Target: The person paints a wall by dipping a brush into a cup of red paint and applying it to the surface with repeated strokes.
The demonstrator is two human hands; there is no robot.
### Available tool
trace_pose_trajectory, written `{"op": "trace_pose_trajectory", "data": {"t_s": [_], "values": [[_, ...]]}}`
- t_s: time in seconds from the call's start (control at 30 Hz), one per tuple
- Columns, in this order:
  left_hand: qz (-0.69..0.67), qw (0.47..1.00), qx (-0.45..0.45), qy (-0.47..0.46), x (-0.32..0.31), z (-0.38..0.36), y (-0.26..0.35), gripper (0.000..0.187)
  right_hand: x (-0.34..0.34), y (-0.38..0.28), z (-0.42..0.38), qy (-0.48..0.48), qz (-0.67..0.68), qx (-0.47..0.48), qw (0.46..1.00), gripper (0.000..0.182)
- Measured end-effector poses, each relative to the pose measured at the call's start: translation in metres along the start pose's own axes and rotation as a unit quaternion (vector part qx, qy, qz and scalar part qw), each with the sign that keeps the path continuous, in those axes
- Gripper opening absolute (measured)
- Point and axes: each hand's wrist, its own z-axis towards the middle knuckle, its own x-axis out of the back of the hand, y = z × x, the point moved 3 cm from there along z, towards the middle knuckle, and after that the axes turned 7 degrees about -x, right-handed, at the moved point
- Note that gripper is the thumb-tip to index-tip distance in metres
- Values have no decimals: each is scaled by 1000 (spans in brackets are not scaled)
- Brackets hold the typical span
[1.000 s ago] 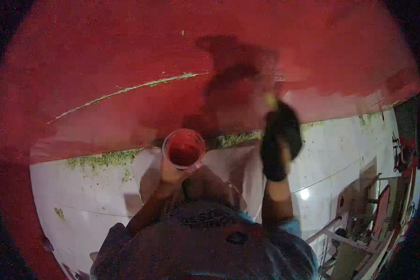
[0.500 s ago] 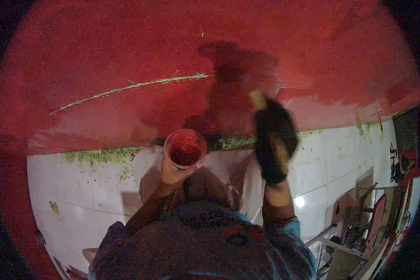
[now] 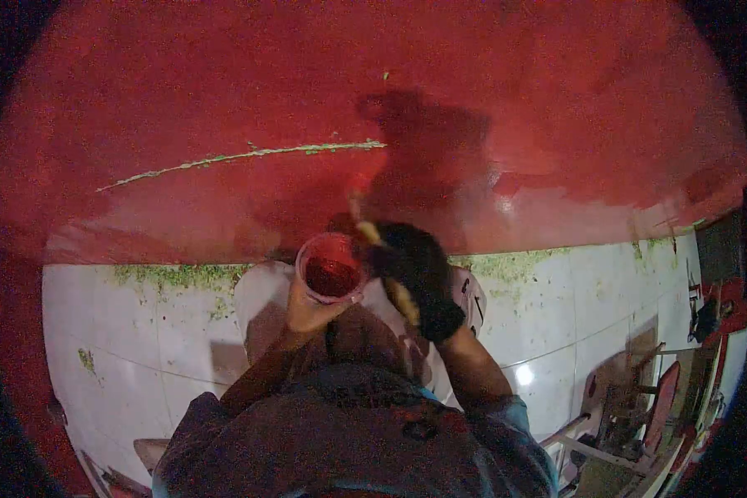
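My left hand (image 3: 307, 314) is wrapped around a clear plastic cup (image 3: 302, 264) with dark red paint (image 3: 330, 275) inside. On my right hand (image 3: 415, 274) is a black glove. Its fingers are closed around a paintbrush (image 3: 368, 231) with a yellowish wooden handle, part of which shows below the glove. The brush's blurred, reddish tip points up, just above and to the right of the cup. Facing me is a red wall (image 3: 249, 83) with a long pale crack (image 3: 249, 154) and a paler red band along its lower edge.
White floor tiles (image 3: 108, 307) meet the wall, with greenish flakes (image 3: 506, 267) scattered along the joint. At the lower right stand a metal frame (image 3: 598, 440) and a red board-like piece (image 3: 662, 402). My shadow (image 3: 432, 141) falls on the wall.
My right hand has moved left and down with the paintbrush, away from the wall area at right and close to the cup. My left hand has stayed nearly still with the cup.
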Motion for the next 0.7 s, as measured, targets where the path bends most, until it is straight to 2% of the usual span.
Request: {"op": "trace_pose_trajectory", "data": {"t_s": [0.07,0.13,0.2,0.23,0.3,0.33,0.37,0.4,0.43,0.47,0.5,0.53,0.63,0.7], "values": [[2,999,30,12,2,-7,-12,85,40,-16,1,76,-105,11,992,27],[16,999,44,2,3,-5,-7,85,82,-24,2,182,-170,-144,958,18],[30,998,57,-7,2,-4,-1,85,108,-41,-2,391,-155,27,907,13],[11,998,53,-9,0,-3,2,84,107,-40,-2,389,-155,29,908,13],[-8,999,50,-6,0,-4,1,84,101,-38,-4,433,-214,45,874,12],[-14,999,45,1,0,-5,-4,84,86,-28,-1,385,-255,82,883,12],[-20,999,39,7,0,-5,-7,83,62,-16,-2,378,-37,4,925,16],[-20,999,38,9,0,-5,-5,83,38,10,-5,297,78,-139,942,21],[-32,999,33,16,-1,-4,-3,83,24,1,-6,268,-153,35,951,24],[-44,998,27,24,-1,-3,-1,83,17,-4,-7,268,-153,37,951,24],[-44,998,26,25,0,-1,-1,83,6,-1,-4,151,-59,-61,985,23],[-44,998,34,11,2,0,-3,84,-4,3,-4,28,36,-157,987,21],[-26,999,33,17,2,0,-1,84,8,-1,-6,-19,-13,-154,988,28],[-10,999,28,35,2,-3,-1,84,42,4,-20,161,-152,-75,972,20]]}}
